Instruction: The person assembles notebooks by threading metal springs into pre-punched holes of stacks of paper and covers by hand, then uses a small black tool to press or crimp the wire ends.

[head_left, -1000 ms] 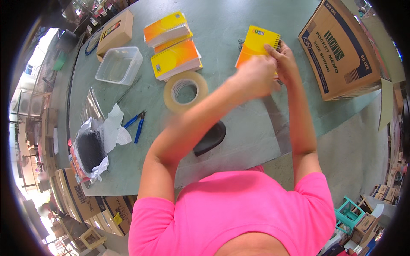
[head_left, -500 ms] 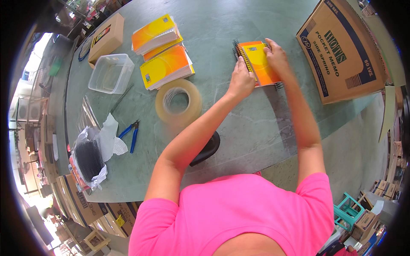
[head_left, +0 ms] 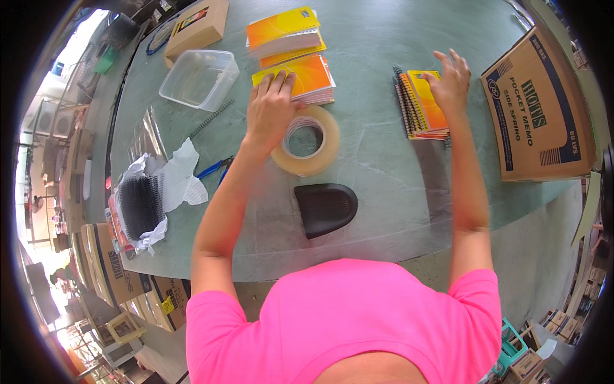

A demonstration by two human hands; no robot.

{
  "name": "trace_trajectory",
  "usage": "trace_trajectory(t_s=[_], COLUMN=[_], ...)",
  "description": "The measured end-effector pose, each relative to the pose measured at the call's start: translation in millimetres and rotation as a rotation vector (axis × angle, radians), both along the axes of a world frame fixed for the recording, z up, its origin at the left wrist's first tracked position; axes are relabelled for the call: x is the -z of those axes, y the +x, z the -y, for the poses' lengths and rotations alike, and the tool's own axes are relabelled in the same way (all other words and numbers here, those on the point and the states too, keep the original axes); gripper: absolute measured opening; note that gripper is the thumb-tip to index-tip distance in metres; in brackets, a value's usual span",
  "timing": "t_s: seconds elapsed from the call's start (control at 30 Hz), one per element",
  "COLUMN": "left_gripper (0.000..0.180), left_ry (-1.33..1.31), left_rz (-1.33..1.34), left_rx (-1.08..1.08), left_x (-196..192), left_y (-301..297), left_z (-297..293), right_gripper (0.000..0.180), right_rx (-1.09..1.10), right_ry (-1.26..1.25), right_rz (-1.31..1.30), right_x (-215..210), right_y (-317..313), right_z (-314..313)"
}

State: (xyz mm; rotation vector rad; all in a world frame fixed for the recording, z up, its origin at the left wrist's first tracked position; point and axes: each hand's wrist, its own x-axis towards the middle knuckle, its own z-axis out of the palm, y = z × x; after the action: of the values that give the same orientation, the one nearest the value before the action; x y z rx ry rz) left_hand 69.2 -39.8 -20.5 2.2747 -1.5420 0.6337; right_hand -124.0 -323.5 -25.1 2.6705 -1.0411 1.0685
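My left hand (head_left: 272, 109) lies on the near stack of yellow-orange notepads (head_left: 307, 75), its fingers stretched over the top cover and close together. My right hand (head_left: 451, 83) is at the right-hand pile of spiral notebooks (head_left: 425, 102), fingers spread and the thumb near the top cover. Black wire coils run down the left side of that pile. Directly behind the near stack sits another stack of notepads (head_left: 284, 32) without coils. A wide roll of clear tape (head_left: 329, 150) lies just below my left hand, near my wrist.
A brown carton (head_left: 537, 105) stands at the right. Toward the left are a clear plastic tub (head_left: 199, 80), a small cardboard box (head_left: 198, 29), a loose black coil (head_left: 211, 120), blue-handled pliers (head_left: 211, 169) and black coils in torn paper (head_left: 141, 205). A black rounded object (head_left: 326, 210) lies in front.
My left hand has left the spiral notebooks and moved left onto the near notepad stack. My right hand has lifted off the notebook cover and spread its fingers. The view has shifted.
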Motion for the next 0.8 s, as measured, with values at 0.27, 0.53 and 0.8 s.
trace_trajectory(t_s=[0.27, 0.53, 0.8], left_gripper=[0.026, 0.023, 0.012], left_ry=[-0.235, -0.236, 0.033], left_rz=[-0.611, -0.778, 0.048], left_rx=[0.201, -0.001, -0.387], left_x=[-28, 4, 65], left_y=[-10, 39, 94], left_z=[-37, -78, -89], right_gripper=[0.045, 0.025, 0.005], right_rx=[-0.836, -0.795, -0.835], right_ry=[0.850, 0.961, 0.154], right_rz=[0.340, -0.261, -0.575], right_x=[-37, -83, -67], right_y=[63, 69, 103], right_z=[-132, -168, -215])
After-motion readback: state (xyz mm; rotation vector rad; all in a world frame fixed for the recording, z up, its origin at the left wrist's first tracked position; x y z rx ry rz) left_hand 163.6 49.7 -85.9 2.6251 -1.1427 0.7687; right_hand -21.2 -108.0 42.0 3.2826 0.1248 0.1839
